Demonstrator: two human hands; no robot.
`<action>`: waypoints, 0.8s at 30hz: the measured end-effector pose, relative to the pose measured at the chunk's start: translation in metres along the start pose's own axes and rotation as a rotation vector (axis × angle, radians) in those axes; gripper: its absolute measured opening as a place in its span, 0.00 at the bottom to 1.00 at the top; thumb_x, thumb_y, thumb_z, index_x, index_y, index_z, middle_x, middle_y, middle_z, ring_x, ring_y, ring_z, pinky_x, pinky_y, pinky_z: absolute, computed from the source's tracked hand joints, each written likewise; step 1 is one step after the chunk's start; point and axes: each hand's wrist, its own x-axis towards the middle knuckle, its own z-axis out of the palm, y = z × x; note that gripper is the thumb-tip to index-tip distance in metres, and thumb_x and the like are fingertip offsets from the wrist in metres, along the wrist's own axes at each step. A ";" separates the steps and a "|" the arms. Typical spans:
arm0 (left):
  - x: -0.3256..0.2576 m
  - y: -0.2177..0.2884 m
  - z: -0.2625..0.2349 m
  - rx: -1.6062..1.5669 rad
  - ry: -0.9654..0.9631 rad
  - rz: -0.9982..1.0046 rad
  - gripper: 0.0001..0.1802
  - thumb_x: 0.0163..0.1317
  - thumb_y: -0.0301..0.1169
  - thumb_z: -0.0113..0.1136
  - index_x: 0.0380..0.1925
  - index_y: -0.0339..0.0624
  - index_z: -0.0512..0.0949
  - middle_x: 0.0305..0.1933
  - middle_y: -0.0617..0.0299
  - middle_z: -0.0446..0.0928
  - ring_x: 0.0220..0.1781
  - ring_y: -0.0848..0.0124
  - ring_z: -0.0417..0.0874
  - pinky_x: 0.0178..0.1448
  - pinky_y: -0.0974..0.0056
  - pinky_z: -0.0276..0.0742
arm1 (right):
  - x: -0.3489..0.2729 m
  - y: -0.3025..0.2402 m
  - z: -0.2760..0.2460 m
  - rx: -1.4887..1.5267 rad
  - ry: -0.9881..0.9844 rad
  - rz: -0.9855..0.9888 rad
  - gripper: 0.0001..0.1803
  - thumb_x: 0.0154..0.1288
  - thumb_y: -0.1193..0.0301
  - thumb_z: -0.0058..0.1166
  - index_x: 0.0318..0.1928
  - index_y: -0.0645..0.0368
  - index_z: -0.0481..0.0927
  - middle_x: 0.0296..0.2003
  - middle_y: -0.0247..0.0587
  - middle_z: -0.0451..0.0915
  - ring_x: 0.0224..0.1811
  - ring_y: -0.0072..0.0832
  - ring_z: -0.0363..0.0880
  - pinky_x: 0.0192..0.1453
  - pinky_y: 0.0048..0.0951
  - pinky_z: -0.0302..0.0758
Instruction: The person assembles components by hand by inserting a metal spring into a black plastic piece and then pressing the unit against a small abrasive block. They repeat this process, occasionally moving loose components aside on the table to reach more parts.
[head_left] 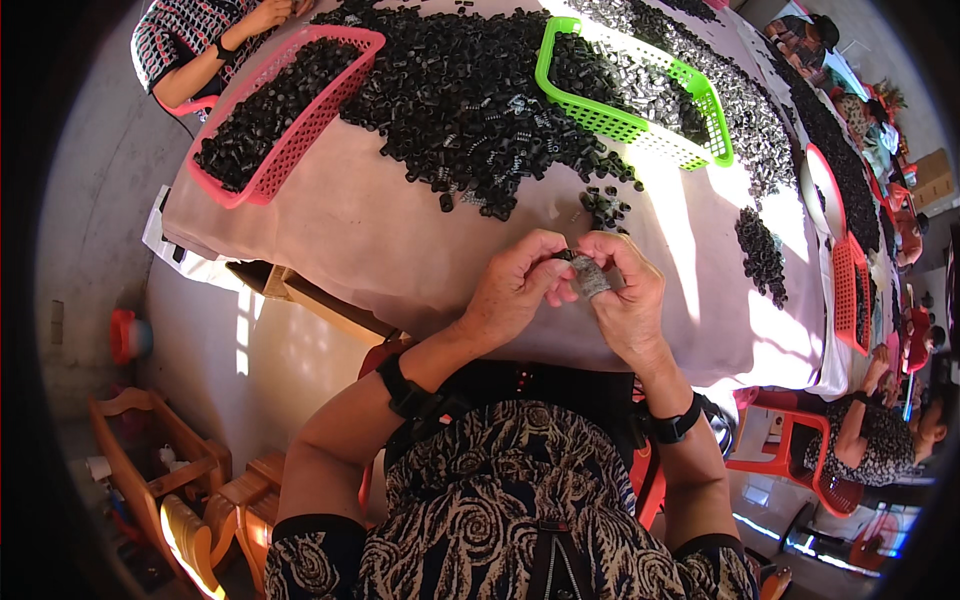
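Fingertips of both hands meet over a small black part (566, 256), pinched between them near the table's near edge. The left hand (512, 288) closes thumb and forefinger on it; the right hand (625, 295), its forefinger wrapped in grey tape, clamps it from the right. Just beyond lies a small cluster of black parts (605, 207), then the large black heap (460, 110). A pink basket (290, 150) sits far left, a green basket (640, 128) far right.
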 end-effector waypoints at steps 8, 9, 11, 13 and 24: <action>-0.001 0.000 0.001 0.005 0.033 0.009 0.07 0.68 0.22 0.47 0.45 0.35 0.69 0.35 0.59 0.77 0.31 0.75 0.82 0.33 0.73 0.77 | 0.000 0.000 -0.004 -0.033 -0.054 -0.022 0.20 0.45 0.91 0.50 0.40 0.62 0.78 0.31 0.40 0.78 0.35 0.33 0.78 0.42 0.27 0.76; -0.001 0.001 0.001 0.009 0.035 0.005 0.07 0.68 0.22 0.47 0.45 0.35 0.69 0.35 0.59 0.76 0.31 0.75 0.81 0.33 0.73 0.77 | 0.000 -0.001 -0.002 -0.033 -0.042 -0.015 0.19 0.45 0.90 0.50 0.40 0.62 0.78 0.30 0.40 0.78 0.35 0.33 0.78 0.42 0.27 0.76; -0.001 0.001 0.001 0.013 0.037 0.000 0.07 0.68 0.22 0.47 0.45 0.35 0.69 0.35 0.59 0.76 0.31 0.76 0.81 0.33 0.73 0.77 | 0.000 -0.002 -0.001 -0.032 -0.030 -0.008 0.19 0.46 0.90 0.50 0.40 0.62 0.79 0.30 0.40 0.78 0.35 0.34 0.78 0.42 0.28 0.76; -0.001 0.000 0.002 0.015 0.021 0.019 0.07 0.68 0.22 0.47 0.44 0.35 0.70 0.34 0.59 0.76 0.31 0.76 0.81 0.33 0.73 0.77 | 0.003 -0.001 0.000 -0.004 -0.030 -0.008 0.19 0.46 0.90 0.50 0.40 0.61 0.79 0.30 0.39 0.78 0.34 0.35 0.78 0.41 0.29 0.76; -0.001 -0.003 0.004 0.039 0.024 0.051 0.06 0.67 0.22 0.48 0.44 0.36 0.70 0.33 0.61 0.76 0.30 0.77 0.80 0.33 0.73 0.77 | 0.007 -0.003 -0.001 -0.035 -0.075 -0.015 0.18 0.45 0.88 0.53 0.39 0.61 0.76 0.31 0.42 0.76 0.34 0.38 0.75 0.39 0.32 0.74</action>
